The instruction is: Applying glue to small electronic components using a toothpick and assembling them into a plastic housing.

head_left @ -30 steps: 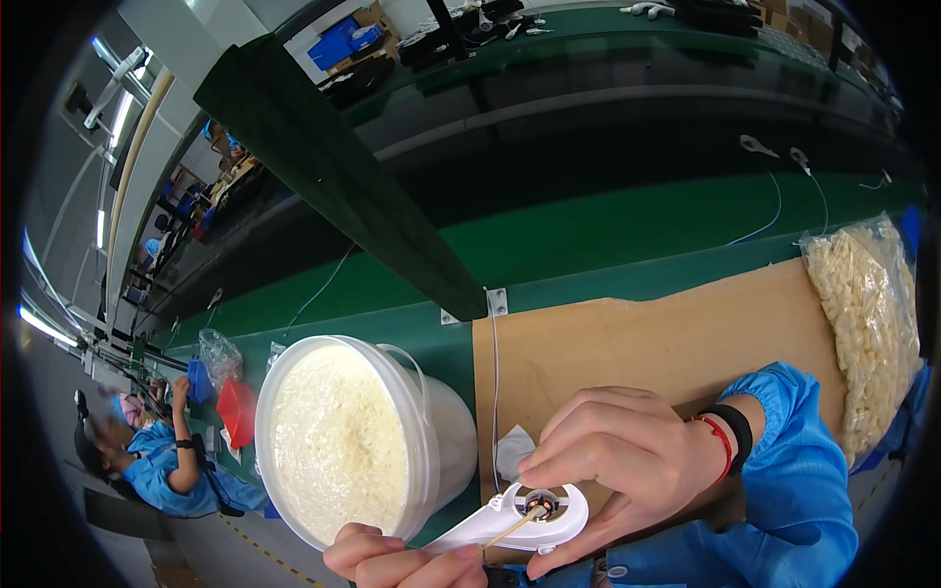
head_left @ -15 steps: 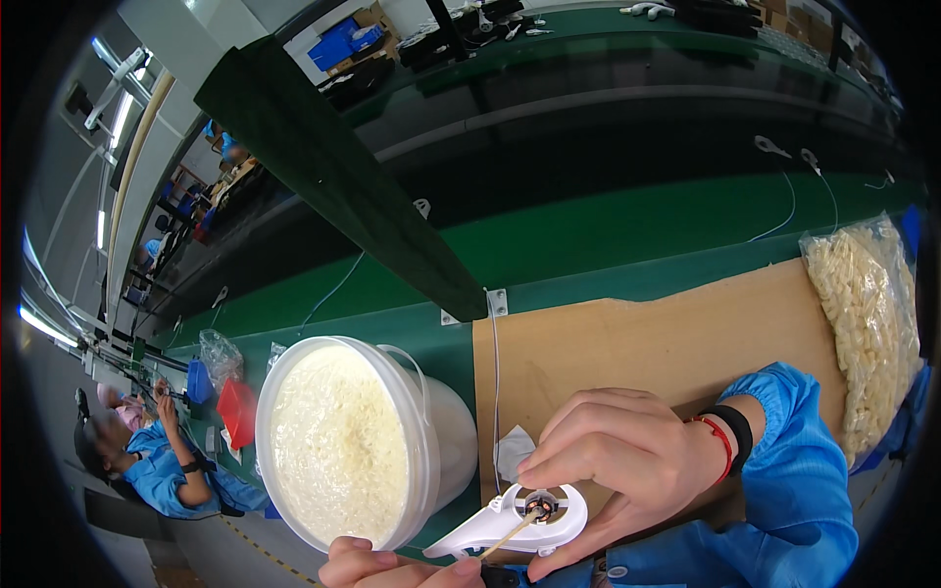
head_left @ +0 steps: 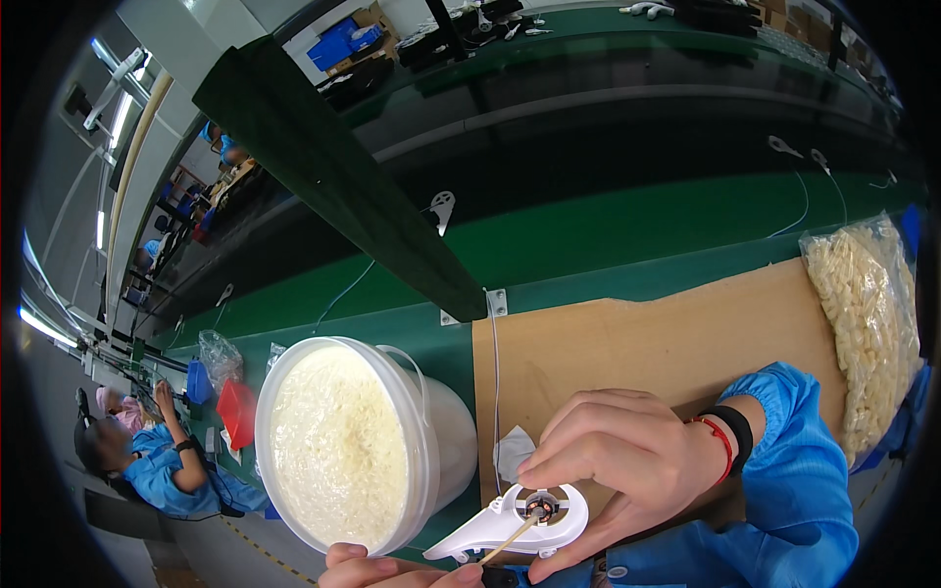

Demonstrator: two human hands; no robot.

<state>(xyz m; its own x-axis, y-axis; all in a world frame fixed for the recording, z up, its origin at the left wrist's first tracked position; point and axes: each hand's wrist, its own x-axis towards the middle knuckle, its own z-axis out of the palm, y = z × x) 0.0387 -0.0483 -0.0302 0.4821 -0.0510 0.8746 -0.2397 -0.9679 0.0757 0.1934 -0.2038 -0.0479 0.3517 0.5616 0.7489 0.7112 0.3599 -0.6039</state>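
My right hand point(head_left: 622, 453) grips a white plastic housing point(head_left: 472, 536) by its round end, fingers above and thumb below. Inside the ring sits a small motor core with copper windings point(head_left: 542, 505). A thin wooden stick point(head_left: 512, 540) is pinched in my left hand point(head_left: 397, 571), at the bottom edge of the picture. Its tip reaches into the middle of the ring, at the core; exact contact is too small to make out. Left of the housing stands a white bucket point(head_left: 453, 431) full of a pale cream mass. A pale scrap point(head_left: 513, 454) lies beside my right fingertips.
Brown cardboard point(head_left: 647, 343) covers the bench, with a clear bag of cream-coloured pieces point(head_left: 867, 333) at right. A dark green post point(head_left: 353, 186) rises beyond the bucket. White housings with cords point(head_left: 784, 147) lie on the conveyor point(head_left: 627, 216). A co-worker point(head_left: 176, 465) sits at left.
The white housings on the conveyor have shifted to the right, and one shows more beside the post. My left hand has moved slightly; the right hand keeps its hold. The co-worker's arm has moved a little.
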